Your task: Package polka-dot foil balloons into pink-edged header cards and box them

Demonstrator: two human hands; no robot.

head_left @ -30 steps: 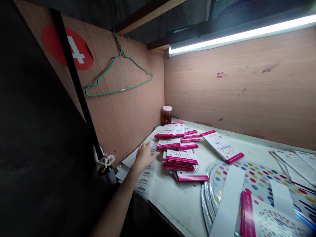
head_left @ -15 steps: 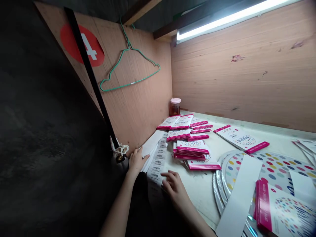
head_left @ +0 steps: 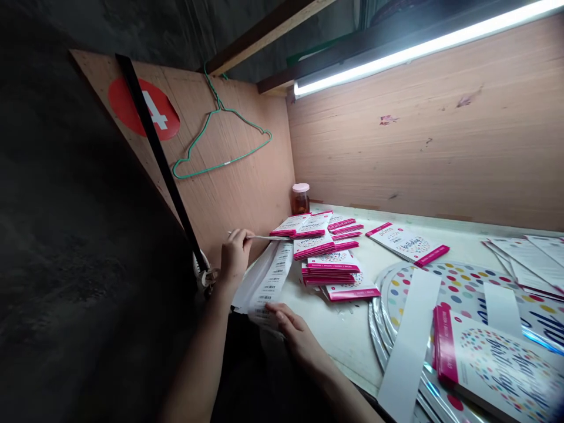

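My left hand point(head_left: 235, 258) is closed on a white sheet point(head_left: 268, 237), lifted and seen nearly edge-on. Its far end reaches toward the pink-and-white packets point(head_left: 314, 245). Below that hand, more white paper point(head_left: 252, 281) lies at the left edge of the table. A strip of barcode labels point(head_left: 274, 281) runs beside it and hangs over the front edge. With thumb and fingers, my right hand point(head_left: 296, 335) grips the near part of this strip.
Dotted round foil pieces point(head_left: 396, 294) lie at right, under a blank white strip point(head_left: 412, 341) and a packet stack point(head_left: 497, 358). A single packet point(head_left: 408, 244) and loose sheets point(head_left: 535, 264) lie behind. A lidded jar point(head_left: 301, 200) stands in the corner; a green hanger point(head_left: 224, 164) hangs left.
My left hand has risen from the white paper, lifting a sheet. My right hand has moved left and closed on the label strip. The view has shifted slightly.
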